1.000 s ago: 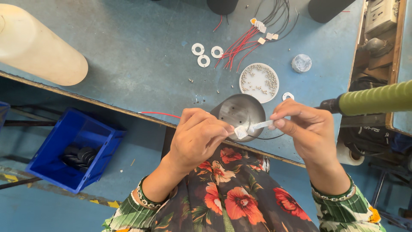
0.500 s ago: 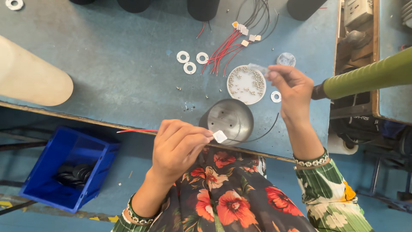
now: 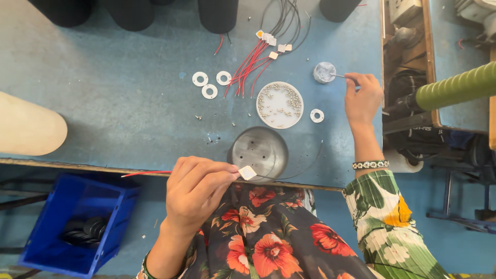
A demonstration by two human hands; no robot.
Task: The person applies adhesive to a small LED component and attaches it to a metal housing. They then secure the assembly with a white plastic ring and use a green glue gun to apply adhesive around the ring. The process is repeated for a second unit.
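Observation:
My left hand (image 3: 199, 188) pinches a small white square chip (image 3: 247, 172) with a red wire (image 3: 147, 173) trailing left, just in front of a round metal dish (image 3: 258, 150) at the table's near edge. My right hand (image 3: 363, 98) is stretched out to the far right and holds a thin stick whose tip dips into a small round grey pot (image 3: 324, 72). Between the two hands sits a white round tray (image 3: 280, 105) filled with several tiny screws.
Three white rings (image 3: 209, 82) lie left of a bundle of red and black wires (image 3: 258, 57) with white chips. Another white ring (image 3: 317, 115) lies by the tray. A beige cylinder (image 3: 28, 126) is at left, a blue bin (image 3: 77, 227) below the table, a green ribbed handle (image 3: 457, 85) at right.
My right hand left the chip and reached out to the small grey pot with the stick. My left hand kept the chip and wire near the metal dish.

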